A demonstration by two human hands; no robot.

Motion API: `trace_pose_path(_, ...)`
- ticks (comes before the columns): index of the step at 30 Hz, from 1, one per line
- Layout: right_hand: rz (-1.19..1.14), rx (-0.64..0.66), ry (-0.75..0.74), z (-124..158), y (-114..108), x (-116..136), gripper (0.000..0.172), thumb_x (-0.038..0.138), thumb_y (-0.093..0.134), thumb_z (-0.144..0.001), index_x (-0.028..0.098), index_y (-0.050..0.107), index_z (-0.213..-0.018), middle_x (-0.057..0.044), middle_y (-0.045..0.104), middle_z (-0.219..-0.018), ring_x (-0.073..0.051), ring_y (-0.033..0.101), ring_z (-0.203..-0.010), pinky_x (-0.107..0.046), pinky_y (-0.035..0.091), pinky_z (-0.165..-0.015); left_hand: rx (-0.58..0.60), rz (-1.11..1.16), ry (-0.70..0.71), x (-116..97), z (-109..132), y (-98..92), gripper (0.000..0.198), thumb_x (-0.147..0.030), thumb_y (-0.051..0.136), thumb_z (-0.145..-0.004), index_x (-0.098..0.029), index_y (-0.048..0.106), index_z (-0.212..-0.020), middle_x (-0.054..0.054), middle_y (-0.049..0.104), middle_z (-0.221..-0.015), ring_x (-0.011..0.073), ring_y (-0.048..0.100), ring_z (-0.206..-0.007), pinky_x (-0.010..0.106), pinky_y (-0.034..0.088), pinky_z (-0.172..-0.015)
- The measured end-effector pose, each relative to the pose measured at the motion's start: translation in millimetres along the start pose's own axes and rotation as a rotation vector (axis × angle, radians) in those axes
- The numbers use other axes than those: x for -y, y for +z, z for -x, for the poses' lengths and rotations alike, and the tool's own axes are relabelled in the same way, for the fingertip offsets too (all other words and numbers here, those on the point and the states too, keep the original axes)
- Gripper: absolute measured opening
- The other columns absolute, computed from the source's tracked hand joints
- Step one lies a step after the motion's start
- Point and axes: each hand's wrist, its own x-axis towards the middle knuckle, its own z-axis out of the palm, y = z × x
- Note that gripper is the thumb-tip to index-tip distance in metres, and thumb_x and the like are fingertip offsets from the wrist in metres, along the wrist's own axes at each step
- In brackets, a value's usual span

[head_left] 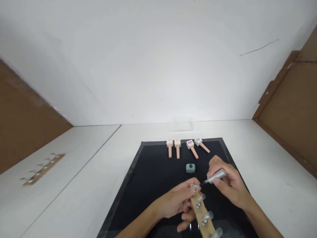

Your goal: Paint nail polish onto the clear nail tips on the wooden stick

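Note:
My left hand is closed around the far end of a wooden nail tip stand, with its thumb and fingers by the clear nail tip at that end. Several clear nail tips stand along the wood on round metal holders. Between the fingers of my right hand is a nail polish brush with a silver cap handle. Its dark bristles are at the edge of the far nail tip; whether they touch it I cannot tell. Just beyond stands an uncapped green polish bottle.
On the black mat lie several white polish bottles with peach caps near its far edge. A clear tray sits behind the mat. To the left, a second wooden stand holds more tips. Brown cardboard panels border both sides.

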Motion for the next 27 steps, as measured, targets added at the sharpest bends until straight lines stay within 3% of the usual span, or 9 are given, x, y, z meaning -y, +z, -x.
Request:
trace_pose_path(14,-0.126,0.053,0.028,1.2,-1.0,-2.4,0.023,0.042,0.053,-0.089,0.023,0.063,-0.08,-0.001,0.052,-0.063,-0.018,0.047,-0.063,-0.029,0.039,-0.057,-0.007,-0.034,-0.039,0.7,2.2,-0.6,0.021,-0.036,0.054,-0.087,-0.02,0.04,-0.084,-0.007,0.043,-0.064,0.0011,0.036,-0.038,0.013,0.04,-0.032)
trace_pose_path(20,-0.19,-0.027,0.094,3.8,0.1,-7.0,0.025,0.045,0.055,-0.087,0.022,0.062,-0.079,0.0,0.049,-0.066,-0.016,0.047,-0.061,-0.027,0.039,-0.055,-0.016,-0.071,-0.041,1.2,1.9,-0.1,0.026,-0.039,0.056,-0.085,-0.019,0.039,-0.082,-0.008,0.041,-0.061,0.0009,0.037,-0.037,0.011,0.038,-0.03)
trace_pose_path(27,-0.205,0.1,0.13,2.1,0.7,-2.5,0.027,0.044,0.054,-0.088,0.021,0.062,-0.078,0.0,0.048,-0.064,-0.016,0.046,-0.06,-0.027,0.038,-0.056,-0.021,-0.206,-0.003,1.7,-2.0,3.9,0.03,-0.044,0.053,-0.087,-0.02,0.036,-0.083,-0.007,0.045,-0.061,0.0015,0.04,-0.043,0.006,0.027,-0.033)
